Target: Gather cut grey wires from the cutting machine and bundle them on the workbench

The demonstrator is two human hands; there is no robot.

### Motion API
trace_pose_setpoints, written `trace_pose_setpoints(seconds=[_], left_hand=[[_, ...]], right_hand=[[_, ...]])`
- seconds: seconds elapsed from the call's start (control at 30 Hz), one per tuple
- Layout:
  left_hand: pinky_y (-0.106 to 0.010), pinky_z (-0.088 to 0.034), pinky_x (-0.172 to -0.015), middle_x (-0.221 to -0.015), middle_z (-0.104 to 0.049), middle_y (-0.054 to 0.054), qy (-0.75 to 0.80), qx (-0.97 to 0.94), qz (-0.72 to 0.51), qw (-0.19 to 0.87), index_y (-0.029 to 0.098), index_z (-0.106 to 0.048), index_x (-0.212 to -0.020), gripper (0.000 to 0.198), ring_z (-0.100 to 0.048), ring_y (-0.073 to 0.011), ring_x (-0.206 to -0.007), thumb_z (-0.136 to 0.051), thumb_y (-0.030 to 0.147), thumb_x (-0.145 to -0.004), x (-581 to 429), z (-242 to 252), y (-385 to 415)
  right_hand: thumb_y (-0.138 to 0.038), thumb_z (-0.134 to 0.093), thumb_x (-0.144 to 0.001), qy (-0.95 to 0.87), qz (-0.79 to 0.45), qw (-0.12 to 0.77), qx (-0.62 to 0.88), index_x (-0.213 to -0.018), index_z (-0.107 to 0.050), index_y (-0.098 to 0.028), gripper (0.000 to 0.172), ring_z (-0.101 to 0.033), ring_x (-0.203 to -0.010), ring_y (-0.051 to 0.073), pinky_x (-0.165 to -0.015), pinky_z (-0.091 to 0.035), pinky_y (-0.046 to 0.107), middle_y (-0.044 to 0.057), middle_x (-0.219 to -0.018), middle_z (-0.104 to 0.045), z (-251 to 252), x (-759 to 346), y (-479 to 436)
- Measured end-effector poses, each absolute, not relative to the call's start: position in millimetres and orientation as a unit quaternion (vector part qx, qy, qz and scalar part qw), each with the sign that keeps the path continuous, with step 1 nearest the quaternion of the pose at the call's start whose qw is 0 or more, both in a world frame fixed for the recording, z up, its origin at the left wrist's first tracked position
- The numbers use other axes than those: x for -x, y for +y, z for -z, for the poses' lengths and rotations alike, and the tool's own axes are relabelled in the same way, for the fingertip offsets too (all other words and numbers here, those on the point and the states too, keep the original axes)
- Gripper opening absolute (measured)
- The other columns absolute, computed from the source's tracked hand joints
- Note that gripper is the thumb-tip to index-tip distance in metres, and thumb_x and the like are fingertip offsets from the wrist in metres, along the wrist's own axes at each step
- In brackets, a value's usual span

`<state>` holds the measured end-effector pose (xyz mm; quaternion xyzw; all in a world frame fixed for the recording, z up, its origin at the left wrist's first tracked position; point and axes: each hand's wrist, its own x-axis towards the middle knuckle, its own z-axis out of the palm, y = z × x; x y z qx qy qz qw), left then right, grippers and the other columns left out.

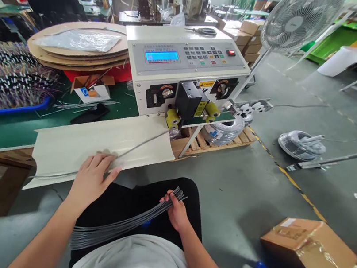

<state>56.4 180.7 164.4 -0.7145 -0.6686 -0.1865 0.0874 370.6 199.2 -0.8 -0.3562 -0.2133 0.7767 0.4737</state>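
A white wire-cutting machine (189, 59) with a blue display stands on the green bench. A grey cut wire (143, 144) runs from its yellow rollers (173, 118) down a cream tray (72, 145). My left hand (91, 179) rests on the tray, fingers closed over that wire. My right hand (177, 210) sits over my lap, gripping the ends of a bundle of grey cut wires (117, 228) that lies across my thighs.
A person in black stands at the back left. Cardboard discs (77, 47) and a blue bin of wires (9, 77) sit on the bench. A fan (299, 18), cable coils (301, 143), a pallet (217, 142) and cardboard boxes (317, 258) stand around.
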Motion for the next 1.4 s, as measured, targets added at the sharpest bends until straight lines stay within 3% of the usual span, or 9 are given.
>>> trace_pose_setpoints(seconds=[0.13, 0.23, 0.4, 0.6, 0.77, 1.0, 1.2, 1.4], left_hand=[[-0.036, -0.046, -0.082, -0.094, -0.068, -0.005, -0.626, 0.733, 0.207, 0.17, 0.021, -0.064, -0.102, 0.016, -0.06, -0.0222, -0.088, -0.062, 0.034, -0.092, -43.9, -162.4, 157.4], [-0.035, -0.044, -0.077, -0.087, -0.069, -0.002, -0.574, 0.761, 0.207, 0.22, 0.022, -0.063, -0.096, 0.01, -0.062, -0.0203, -0.081, -0.067, 0.025, -0.087, -51.1, -153.8, 139.4], [-0.027, -0.046, -0.067, -0.086, -0.067, -0.002, -0.561, 0.801, 0.182, 0.107, 0.02, -0.066, -0.101, 0.011, -0.062, -0.0137, -0.074, -0.06, 0.022, -0.092, -102.6, -105.1, 105.8], [-0.025, -0.044, -0.055, -0.082, -0.063, -0.002, -0.601, 0.789, 0.125, -0.014, 0.019, -0.068, -0.096, 0.021, -0.06, -0.0114, -0.062, -0.048, 0.025, -0.098, -151.5, -44.2, 75.0], [-0.024, -0.047, -0.058, -0.086, -0.063, -0.003, -0.622, 0.77, 0.098, -0.104, 0.019, -0.068, -0.094, 0.027, -0.061, -0.0113, -0.064, -0.044, 0.028, -0.1, -154.6, -33.2, 69.4], [-0.025, -0.049, -0.065, -0.09, -0.062, -0.002, -0.64, 0.754, 0.068, -0.129, 0.023, -0.068, -0.1, 0.032, -0.063, -0.0128, -0.073, -0.038, 0.033, -0.102, -159.5, -35.2, 73.4], [-0.033, -0.052, -0.081, -0.099, -0.067, -0.006, -0.671, 0.733, 0.072, -0.084, 0.025, -0.066, -0.114, 0.03, -0.061, -0.0229, -0.1, -0.045, 0.038, -0.098, -127.8, -31.2, 68.3], [-0.042, -0.054, -0.088, -0.1, -0.068, -0.007, -0.632, 0.756, 0.086, -0.147, 0.022, -0.069, -0.105, 0.038, -0.064, -0.0238, -0.092, -0.045, 0.05, -0.095, -77.7, 0.9, 56.9]], right_hand=[[-0.045, -0.075, -0.082, -0.216, -0.778, 0.468, 0.36, -0.099, -0.071, -0.022, 0.03, -0.067, -0.082, 0.021, -0.084, -0.048, 0.038, -0.001, -0.075, -0.063, 1.9, -370.2, 199.6], [-0.045, -0.075, -0.082, -0.22, -0.775, 0.47, 0.361, -0.101, -0.071, -0.02, 0.032, -0.069, -0.091, 0.024, -0.091, -0.047, 0.042, 0.001, -0.078, -0.068, 4.0, -370.0, 199.7], [-0.048, -0.074, -0.082, -0.232, -0.767, 0.467, 0.375, -0.102, -0.071, -0.02, 0.035, -0.071, -0.094, 0.025, -0.094, -0.048, 0.045, 0.006, -0.089, -0.076, 10.0, -370.2, 199.3], [-0.045, -0.075, -0.081, -0.225, -0.768, 0.466, 0.376, -0.099, -0.07, -0.021, 0.031, -0.07, -0.103, 0.026, -0.098, -0.048, 0.046, 0.008, -0.1, -0.078, 11.3, -371.6, 198.2], [-0.043, -0.074, -0.081, -0.22, -0.776, 0.462, 0.368, -0.104, -0.069, -0.02, 0.034, -0.071, -0.099, 0.026, -0.091, -0.051, 0.043, 0.008, -0.096, -0.077, 9.9, -372.8, 199.0], [-0.041, -0.073, -0.083, -0.214, -0.777, 0.473, 0.356, -0.102, -0.068, -0.021, 0.029, -0.071, -0.088, 0.023, -0.089, -0.051, 0.041, 0.001, -0.082, -0.072, 9.0, -371.5, 198.9], [-0.04, -0.074, -0.082, -0.212, -0.777, 0.478, 0.351, -0.09, -0.064, -0.02, 0.023, -0.07, -0.086, 0.023, -0.088, -0.052, 0.042, 0.003, -0.084, -0.071, 10.6, -371.3, 198.5], [-0.041, -0.074, -0.081, -0.201, -0.775, 0.484, 0.353, -0.098, -0.063, -0.02, 0.029, -0.07, -0.082, 0.023, -0.082, -0.053, 0.042, 0.001, -0.08, -0.068, 16.4, -368.0, 197.6]])
